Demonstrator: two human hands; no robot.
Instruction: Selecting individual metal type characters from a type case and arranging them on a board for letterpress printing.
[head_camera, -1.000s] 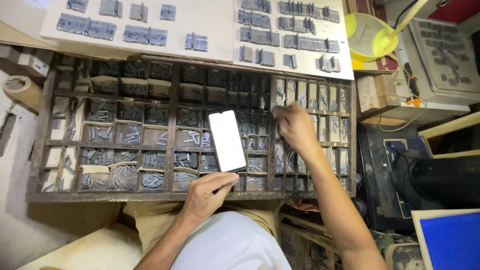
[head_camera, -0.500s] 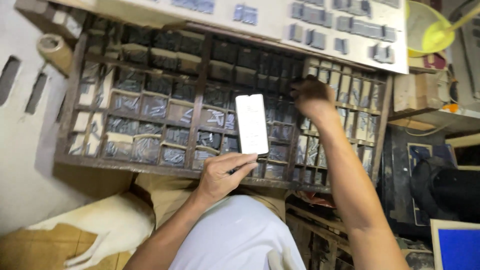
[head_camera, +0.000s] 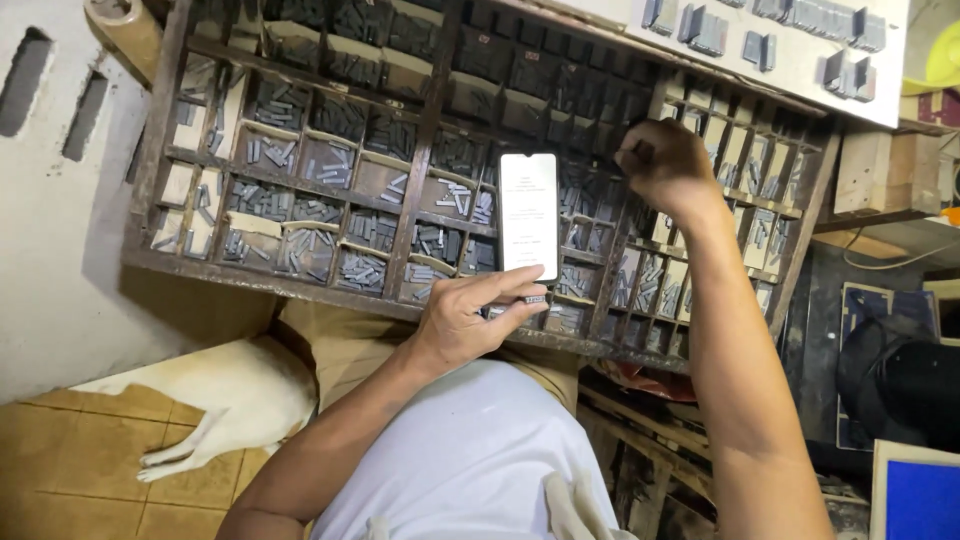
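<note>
From up here my left hand (head_camera: 470, 322) sits at the near rail of the wooden type case (head_camera: 420, 170), fingers pinched on a short row of metal sorts (head_camera: 533, 299), with the lit phone (head_camera: 528, 215) lying flat across the compartments just above it. My right hand (head_camera: 668, 165) is curled into a compartment on the far right side, fingertips drawn together, though I can't tell if there's a sort in them. These little type slugs look dense, hard and slick, so I'd guess they want a pinch on the long flat sides, kept square so the row doesn't spill.
</note>
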